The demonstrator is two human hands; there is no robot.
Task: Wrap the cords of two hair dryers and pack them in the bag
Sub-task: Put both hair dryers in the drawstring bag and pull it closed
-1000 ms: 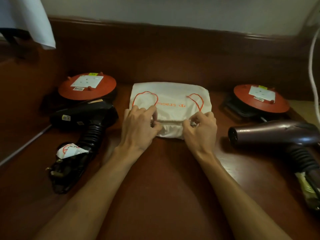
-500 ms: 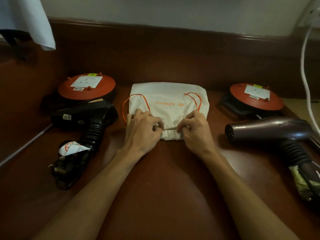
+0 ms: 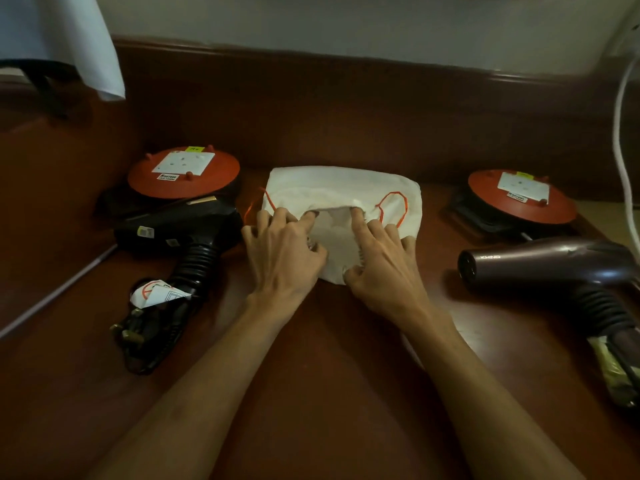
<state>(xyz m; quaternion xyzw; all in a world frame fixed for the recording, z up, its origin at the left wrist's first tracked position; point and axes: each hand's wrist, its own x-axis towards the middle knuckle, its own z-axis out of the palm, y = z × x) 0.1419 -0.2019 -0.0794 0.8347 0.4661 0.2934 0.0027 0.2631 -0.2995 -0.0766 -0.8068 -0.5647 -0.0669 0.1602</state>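
Observation:
A white drawstring bag [image 3: 346, 188] with orange cords lies at the middle of the brown table. My left hand [image 3: 282, 252] and my right hand [image 3: 382, 261] both grip its near rim, index fingers hooked under the upper layer and thumbs on the lower one, so the mouth gapes toward me. A black hair dryer [image 3: 180, 226] lies to the left, its cord bundled with a plug and a paper tag [image 3: 156, 294] near its handle. A dark purple hair dryer [image 3: 547, 263] lies to the right, its wrapped cord running off the right edge.
Two red round cable reels stand at the back: one behind the black dryer [image 3: 183, 174], one at the back right [image 3: 519, 195]. A white cable [image 3: 621, 140] hangs down at the right edge. A white cloth [image 3: 69, 39] hangs at the top left.
Both hands went from pinching the gathered bag edge to spreading it apart. The upper layer is now lifted and the mouth stands open.

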